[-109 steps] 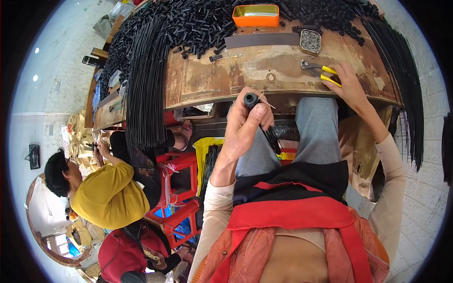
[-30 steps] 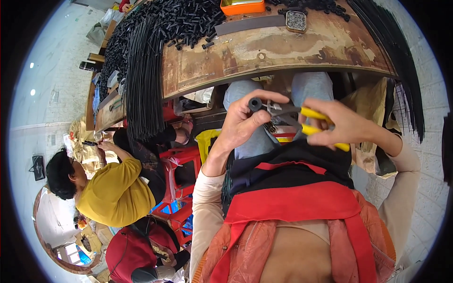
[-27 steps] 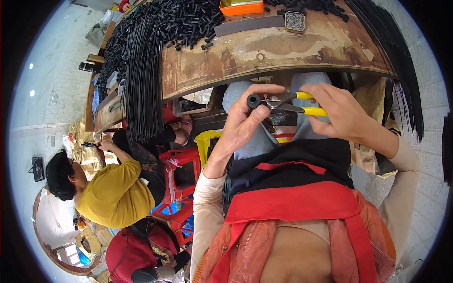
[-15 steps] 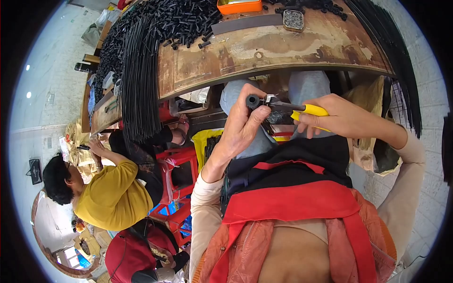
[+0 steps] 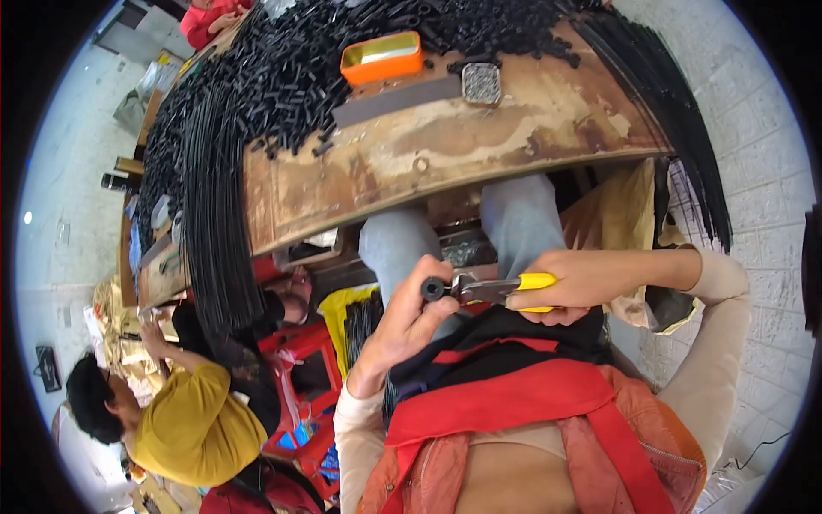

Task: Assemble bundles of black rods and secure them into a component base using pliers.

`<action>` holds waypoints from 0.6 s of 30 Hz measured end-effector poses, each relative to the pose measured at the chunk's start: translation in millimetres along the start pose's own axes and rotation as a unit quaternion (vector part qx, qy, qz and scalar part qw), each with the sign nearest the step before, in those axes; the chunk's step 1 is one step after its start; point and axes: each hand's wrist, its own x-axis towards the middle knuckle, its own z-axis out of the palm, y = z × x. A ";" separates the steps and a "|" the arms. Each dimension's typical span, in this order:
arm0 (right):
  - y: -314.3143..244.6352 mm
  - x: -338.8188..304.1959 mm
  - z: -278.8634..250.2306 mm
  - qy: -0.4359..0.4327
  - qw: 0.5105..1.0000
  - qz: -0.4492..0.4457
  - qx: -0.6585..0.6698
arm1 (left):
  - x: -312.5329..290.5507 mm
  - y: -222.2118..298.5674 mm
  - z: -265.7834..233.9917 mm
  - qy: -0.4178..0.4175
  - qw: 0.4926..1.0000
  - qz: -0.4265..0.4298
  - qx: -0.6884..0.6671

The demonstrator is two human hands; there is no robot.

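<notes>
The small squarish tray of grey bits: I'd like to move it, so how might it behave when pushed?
The small tray is probably heavy for its size, as grey, metallic-looking bits fill much of it. Being open-topped, it may spill if jolted. Its squarish outline suggests sliding over the wooden table rather than rolling.

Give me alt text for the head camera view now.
A person's left hand holds a black tube; the right hand holds yellow-handled pliers, their jaws beside it. Beyond, a worn wooden table bears heaped black tubular parts and an orange tin.
</notes>
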 end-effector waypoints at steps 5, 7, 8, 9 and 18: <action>21.3 55.5 -89.8 0.454 0.687 -0.405 -0.397 | 46.6 -2.7 -9.3 0.184 0.982 0.022 -0.034; 12.7 70.9 -149.9 0.541 0.623 -0.342 -0.450 | 58.9 -2.3 -8.4 0.191 0.979 0.046 -0.060; 10.6 79.6 -171.5 0.567 0.620 -0.288 -0.460 | 61.2 -2.3 -7.0 0.156 0.986 0.033 -0.046; 6.4 89.4 -189.2 0.565 0.621 -0.288 -0.461 | 62.3 -2.8 -7.4 0.122 0.992 0.021 -0.030; -16.4 106.0 -226.5 0.580 0.595 -0.250 -0.497 | 71.0 -9.7 -5.8 0.086 0.995 -0.032 -0.035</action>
